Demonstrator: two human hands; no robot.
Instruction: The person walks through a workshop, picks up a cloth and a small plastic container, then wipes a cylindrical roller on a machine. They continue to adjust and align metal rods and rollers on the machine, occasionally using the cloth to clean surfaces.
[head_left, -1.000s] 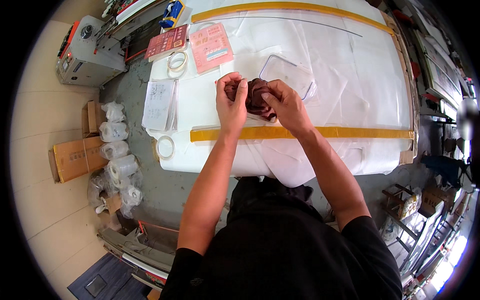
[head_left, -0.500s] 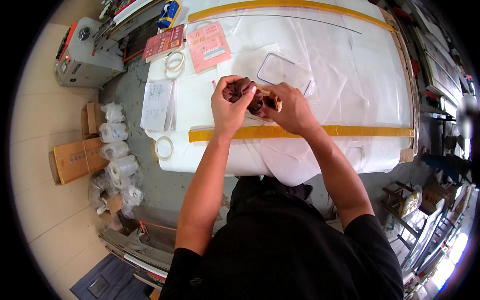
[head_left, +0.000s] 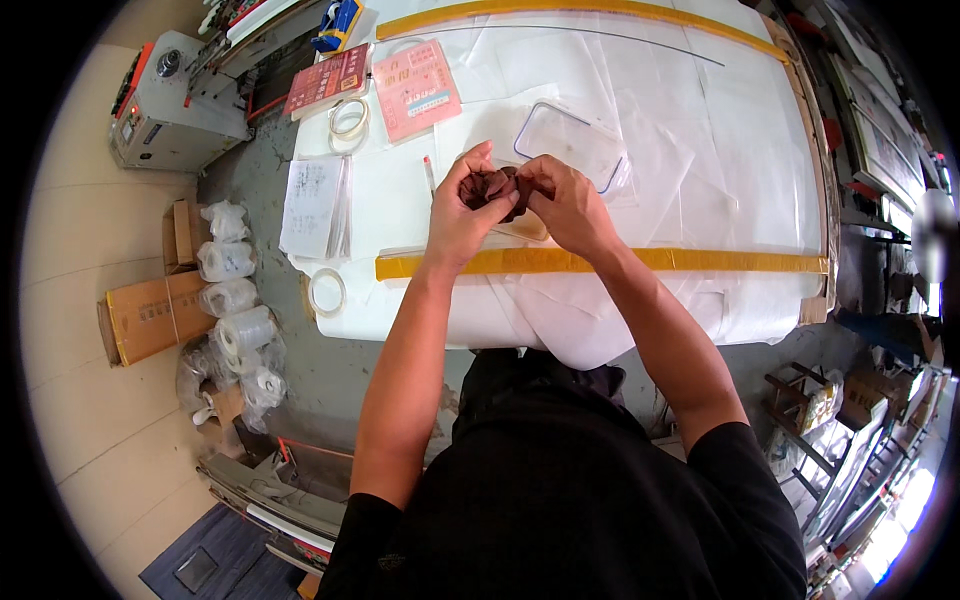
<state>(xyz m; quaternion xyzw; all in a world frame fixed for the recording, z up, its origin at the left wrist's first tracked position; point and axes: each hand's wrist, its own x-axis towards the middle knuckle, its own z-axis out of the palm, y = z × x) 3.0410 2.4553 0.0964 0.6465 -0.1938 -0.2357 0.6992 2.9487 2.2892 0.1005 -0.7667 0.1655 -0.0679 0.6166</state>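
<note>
The white surface [head_left: 390, 215] is crossed near its front edge by a yellow strip [head_left: 720, 263]; a clear, blue-rimmed plastic piece [head_left: 572, 145] is laid beyond the right hand [head_left: 572, 207]. Between it and the curled left hand [head_left: 456, 217], what seems to be a crumpled brown cloth [head_left: 487, 187] is pinched above the surface.

Cloth [head_left: 489, 187]: a smaller bunch now, gathered up between the hands, where it sagged lower on the right before.
Right hand [head_left: 565, 197]: shifted left and away from the body since half a second ago, fingertips pinching the cloth's right end.
Left hand [head_left: 462, 212]: fingers reach higher, thumb lower.
Tan item [head_left: 528, 229]: shows more below the cloth.
Pen [head_left: 429, 172]: more length visible.
</note>
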